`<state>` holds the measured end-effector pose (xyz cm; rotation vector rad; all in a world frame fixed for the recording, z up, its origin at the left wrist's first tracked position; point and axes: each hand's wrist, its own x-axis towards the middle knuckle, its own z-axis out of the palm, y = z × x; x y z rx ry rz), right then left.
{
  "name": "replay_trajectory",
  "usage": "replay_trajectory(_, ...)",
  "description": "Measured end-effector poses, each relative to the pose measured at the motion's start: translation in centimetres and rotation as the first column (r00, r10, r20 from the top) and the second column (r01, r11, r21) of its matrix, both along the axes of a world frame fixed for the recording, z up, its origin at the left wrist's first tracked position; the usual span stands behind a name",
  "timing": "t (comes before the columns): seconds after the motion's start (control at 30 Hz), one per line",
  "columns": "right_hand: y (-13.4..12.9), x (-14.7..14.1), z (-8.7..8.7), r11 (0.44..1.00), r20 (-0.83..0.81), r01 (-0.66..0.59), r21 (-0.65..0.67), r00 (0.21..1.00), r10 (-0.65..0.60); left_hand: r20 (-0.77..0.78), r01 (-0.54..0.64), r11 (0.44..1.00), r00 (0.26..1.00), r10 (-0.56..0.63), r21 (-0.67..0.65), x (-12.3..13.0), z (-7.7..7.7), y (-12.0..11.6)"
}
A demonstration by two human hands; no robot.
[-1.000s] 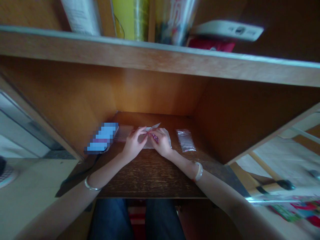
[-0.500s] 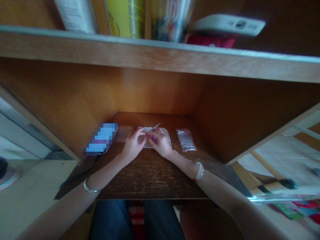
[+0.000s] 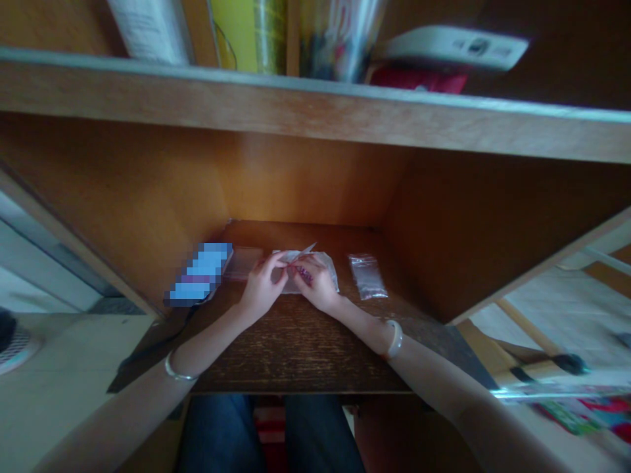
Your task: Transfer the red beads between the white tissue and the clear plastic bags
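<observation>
My left hand (image 3: 263, 286) is closed in a pinch, thumb and forefinger meeting over a pale crumpled sheet (image 3: 333, 268). What its fingertips hold is too small to make out. My right hand (image 3: 318, 282) is closed right beside it, fingertips touching or nearly touching the left ones. From the right fingers a thin pointed tool (image 3: 308, 249) sticks out, silvery and angled up to the right. Something with a reddish-purple pattern (image 3: 304, 274) shows under the right fingers; whether it belongs to the tool I cannot tell. A small clear zip bag (image 3: 368, 277) lies right of the sheet.
A phone-like device (image 3: 200, 272), blurred out, leans at the left with a dark cable. Between it and my left hand lies a clear flat packet (image 3: 241, 261). A shelf edge (image 3: 315, 105) crosses above, and side panels enclose the dark wooden desk top (image 3: 305, 355).
Hardly anything differs. My fingers have shifted slightly around the tool, and the view has moved a touch.
</observation>
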<state>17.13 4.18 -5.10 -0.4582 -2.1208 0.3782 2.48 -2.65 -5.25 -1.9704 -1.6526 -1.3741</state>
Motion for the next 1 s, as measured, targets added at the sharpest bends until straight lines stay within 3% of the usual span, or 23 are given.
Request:
replay_trajectory(0.7,-0.05,0.03,0.01,0.999,0.017,0.022,-0.032,1.0,-0.022,0.008,0.035,0.999,0.999,-0.035,-0.004,-0.07,-0.2,0.12)
replay_trajectory(1.0,0.03,0.13,0.09,0.998,0.096,0.066,-0.007,0.993,-0.065,-0.172,-0.016,0.997,0.985,0.003,-0.076,-0.46,-0.24,0.32)
